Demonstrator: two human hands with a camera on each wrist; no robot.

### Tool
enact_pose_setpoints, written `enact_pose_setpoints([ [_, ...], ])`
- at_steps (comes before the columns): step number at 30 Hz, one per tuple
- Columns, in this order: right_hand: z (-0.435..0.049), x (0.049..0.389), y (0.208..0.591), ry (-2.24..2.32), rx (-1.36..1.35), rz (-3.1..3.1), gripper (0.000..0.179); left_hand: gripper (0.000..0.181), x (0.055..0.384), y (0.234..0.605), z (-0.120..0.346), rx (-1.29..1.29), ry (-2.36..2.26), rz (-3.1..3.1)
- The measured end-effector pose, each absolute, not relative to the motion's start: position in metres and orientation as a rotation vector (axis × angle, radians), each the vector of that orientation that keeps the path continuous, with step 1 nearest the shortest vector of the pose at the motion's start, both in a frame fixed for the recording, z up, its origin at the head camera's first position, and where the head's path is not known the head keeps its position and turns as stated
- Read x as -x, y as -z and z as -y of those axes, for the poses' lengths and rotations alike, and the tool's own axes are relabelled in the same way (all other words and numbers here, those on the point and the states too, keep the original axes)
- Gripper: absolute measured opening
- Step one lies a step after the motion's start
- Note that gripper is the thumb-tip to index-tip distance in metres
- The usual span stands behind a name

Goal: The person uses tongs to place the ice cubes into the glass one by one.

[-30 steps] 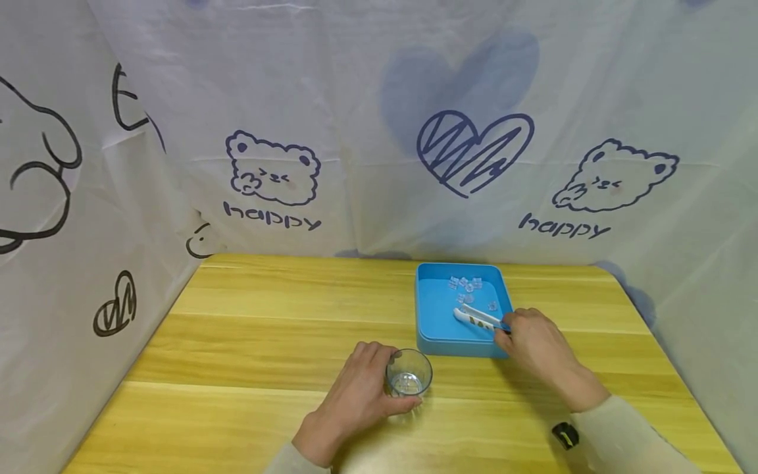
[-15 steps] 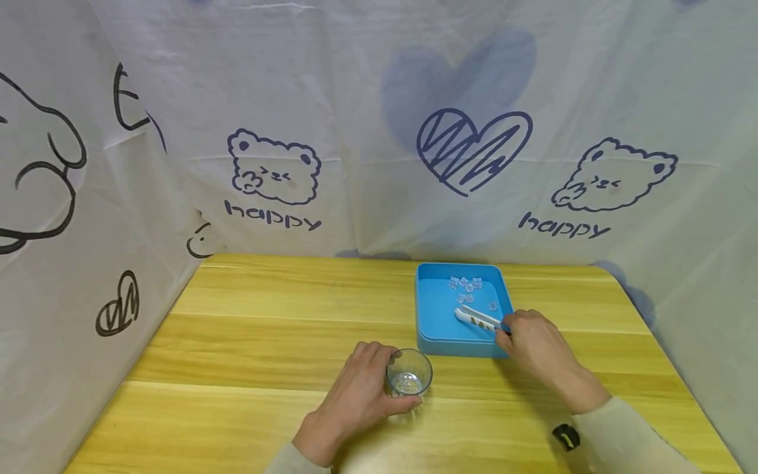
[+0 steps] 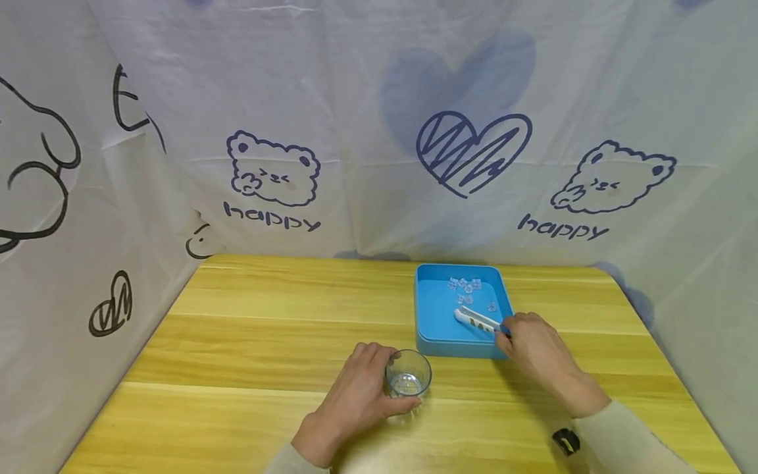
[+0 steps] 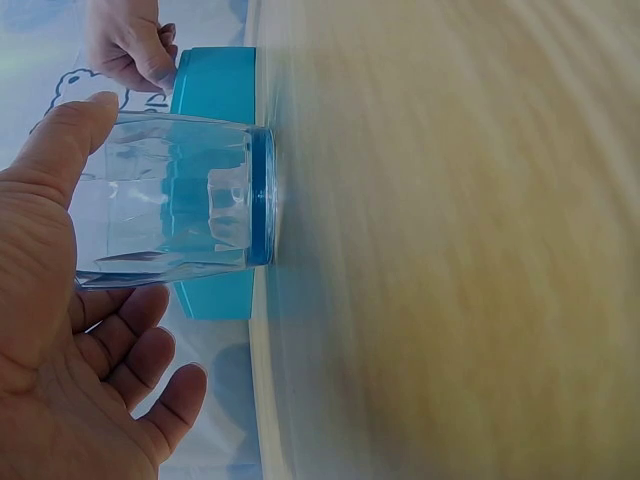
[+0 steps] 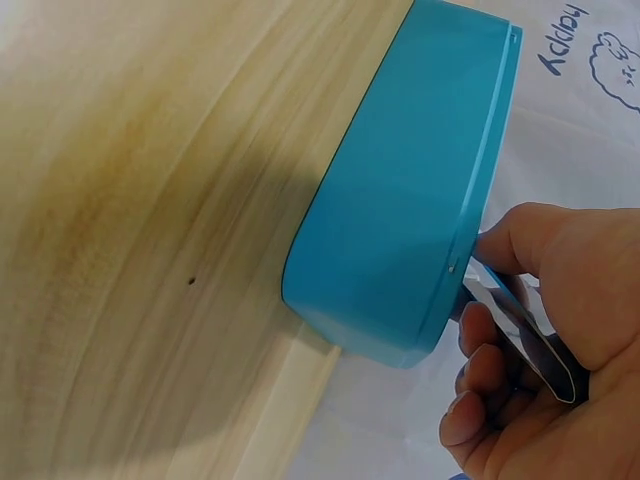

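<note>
My left hand point(image 3: 359, 388) holds an upright clear drinking glass point(image 3: 408, 372) between thumb and fingers, near its rim. In the left wrist view a clear shape shows low inside the glass point(image 4: 125, 200). Over the near right corner of a blue square tray point(image 3: 423, 345), my right hand point(image 3: 535, 342) grips a pair of tongs point(image 3: 480, 320). White tips of the tongs reach down into the tray, close to small clear cubes point(image 3: 464, 284). In the right wrist view the metal bend of the tongs point(image 5: 568, 385) lies inside the hand, and the tray wall hides the tips.
The glass stands on a wood-grain table point(image 3: 249, 329), just in front of the tray. A small black object point(image 3: 566, 442) is beside the right sleeve point(image 3: 628, 434). White printed cloth point(image 3: 367, 131) hangs behind the table and along its sides.
The tips of the tongs have drawn slightly closer together. Both hands, the glass and the tray stay in place.
</note>
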State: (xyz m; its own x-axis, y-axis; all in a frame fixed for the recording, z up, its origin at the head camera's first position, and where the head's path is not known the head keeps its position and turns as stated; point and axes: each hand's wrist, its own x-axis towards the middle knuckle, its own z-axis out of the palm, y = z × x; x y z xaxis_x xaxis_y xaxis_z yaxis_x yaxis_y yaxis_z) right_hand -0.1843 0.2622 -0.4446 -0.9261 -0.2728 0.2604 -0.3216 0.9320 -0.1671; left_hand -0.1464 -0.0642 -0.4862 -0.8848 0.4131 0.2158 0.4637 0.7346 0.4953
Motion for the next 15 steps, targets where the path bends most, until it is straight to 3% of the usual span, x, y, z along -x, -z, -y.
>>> enact_pose_setpoints([
  [15, -0.2596, 0.1803, 0.4472, -0.239, -0.477, 2.744, 0.030, 0.076, 0.1460, 0.4868, 0.0646, 0.724, 0.839, 2.848],
])
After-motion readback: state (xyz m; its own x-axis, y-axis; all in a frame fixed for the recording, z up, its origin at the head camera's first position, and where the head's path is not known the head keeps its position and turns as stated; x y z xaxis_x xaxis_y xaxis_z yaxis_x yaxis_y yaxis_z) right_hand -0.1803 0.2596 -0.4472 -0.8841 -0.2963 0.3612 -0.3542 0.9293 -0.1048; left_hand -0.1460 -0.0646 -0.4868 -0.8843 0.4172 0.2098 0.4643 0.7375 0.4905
